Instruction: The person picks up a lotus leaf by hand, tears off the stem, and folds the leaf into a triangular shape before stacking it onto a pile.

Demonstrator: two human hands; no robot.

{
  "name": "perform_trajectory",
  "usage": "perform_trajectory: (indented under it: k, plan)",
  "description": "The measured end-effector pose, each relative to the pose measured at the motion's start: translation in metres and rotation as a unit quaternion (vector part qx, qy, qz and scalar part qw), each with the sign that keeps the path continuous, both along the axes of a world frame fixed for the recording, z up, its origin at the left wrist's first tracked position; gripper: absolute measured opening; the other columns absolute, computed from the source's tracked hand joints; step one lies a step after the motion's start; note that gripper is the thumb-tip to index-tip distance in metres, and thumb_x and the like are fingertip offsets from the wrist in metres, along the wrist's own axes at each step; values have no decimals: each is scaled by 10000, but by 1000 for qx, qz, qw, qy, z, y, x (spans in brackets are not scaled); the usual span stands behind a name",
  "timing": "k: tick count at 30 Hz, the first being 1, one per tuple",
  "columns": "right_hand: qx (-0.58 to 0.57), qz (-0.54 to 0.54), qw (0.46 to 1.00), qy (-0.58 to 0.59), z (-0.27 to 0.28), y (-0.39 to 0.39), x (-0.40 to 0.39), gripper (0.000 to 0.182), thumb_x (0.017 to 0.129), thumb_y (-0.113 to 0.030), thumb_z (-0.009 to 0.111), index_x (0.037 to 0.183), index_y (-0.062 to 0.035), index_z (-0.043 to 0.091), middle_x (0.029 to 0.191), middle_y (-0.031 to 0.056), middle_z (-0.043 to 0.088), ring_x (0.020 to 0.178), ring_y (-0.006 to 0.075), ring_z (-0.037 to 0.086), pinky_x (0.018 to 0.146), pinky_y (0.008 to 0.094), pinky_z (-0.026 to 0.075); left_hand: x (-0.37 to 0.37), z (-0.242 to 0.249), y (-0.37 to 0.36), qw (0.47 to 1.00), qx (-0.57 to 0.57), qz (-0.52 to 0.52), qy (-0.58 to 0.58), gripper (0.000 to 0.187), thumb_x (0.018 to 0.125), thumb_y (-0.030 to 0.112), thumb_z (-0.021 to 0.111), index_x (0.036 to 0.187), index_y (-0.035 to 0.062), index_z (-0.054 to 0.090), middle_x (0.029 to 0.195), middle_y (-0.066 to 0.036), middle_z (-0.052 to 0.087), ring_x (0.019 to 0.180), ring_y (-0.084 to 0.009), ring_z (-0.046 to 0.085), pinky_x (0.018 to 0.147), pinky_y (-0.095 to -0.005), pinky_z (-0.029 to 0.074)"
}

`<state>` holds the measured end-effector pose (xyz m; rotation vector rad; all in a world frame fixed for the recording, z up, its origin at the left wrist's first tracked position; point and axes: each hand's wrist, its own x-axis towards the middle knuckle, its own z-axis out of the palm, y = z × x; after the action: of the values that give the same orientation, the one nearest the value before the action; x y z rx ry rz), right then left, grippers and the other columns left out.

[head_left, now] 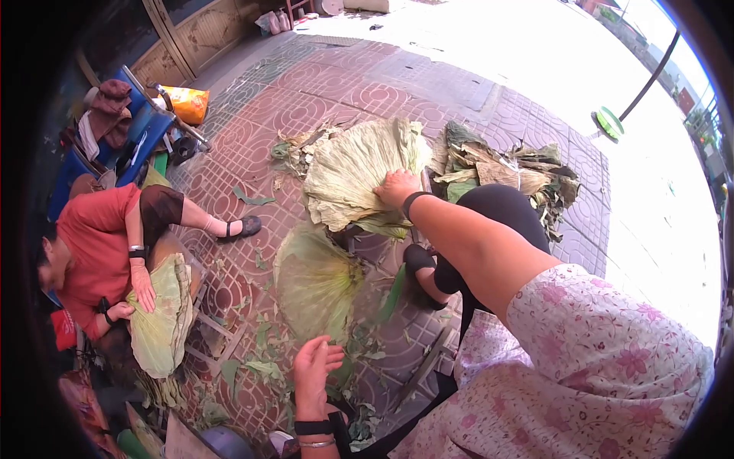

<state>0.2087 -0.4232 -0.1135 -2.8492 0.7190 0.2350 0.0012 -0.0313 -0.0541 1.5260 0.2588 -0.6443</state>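
Observation:
My right hand (397, 189) lies on top of a fanned stack of dried lotus leaves (355, 164), near its right edge, fingers spread on the leaves. Below that stack, a single yellow-green lotus leaf (313, 271) hangs spread out, its lower part blurred. My left hand (313, 375) is raised beneath this leaf with its fingers apart and nothing in it. A blurred green leaf strip (393, 294) shows beside my shoe. To the right of the stack lies a bundle of darker dried leaves (505, 170), tied with a pale string.
At left a seated co-worker (99, 245) in a red top has both hands on another leaf stack (162, 317). Behind them stand a blue chair (149, 126) and an orange bag (186, 103). Leaf scraps (264, 369) litter the patterned paving (252, 145).

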Motion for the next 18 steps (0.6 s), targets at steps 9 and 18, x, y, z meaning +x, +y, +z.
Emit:
perform_trajectory:
  k: [9, 18]
  plan:
    - [-127, 135, 976, 118, 47, -48, 53, 1120, 549, -731, 795, 1395, -65, 489, 1423, 151, 492, 1351, 306, 427, 1096, 438, 335, 1, -9, 1, 999, -1, 3, 34, 297, 998, 193, 565, 1192, -31, 583, 960, -164, 698, 812, -208, 697, 682, -288, 569]
    - [-38, 86, 989, 117, 25, -77, 62, 1191, 527, -712, 822, 1418, -10, 459, 1410, 202, 499, 1319, 364, 477, 1099, 434, 375, 7, -20, -5, 998, 12, 0, 62, 292, 1002, 181, 557, 1199, -32, 590, 975, -166, 700, 824, -216, 701, 693, -289, 566]
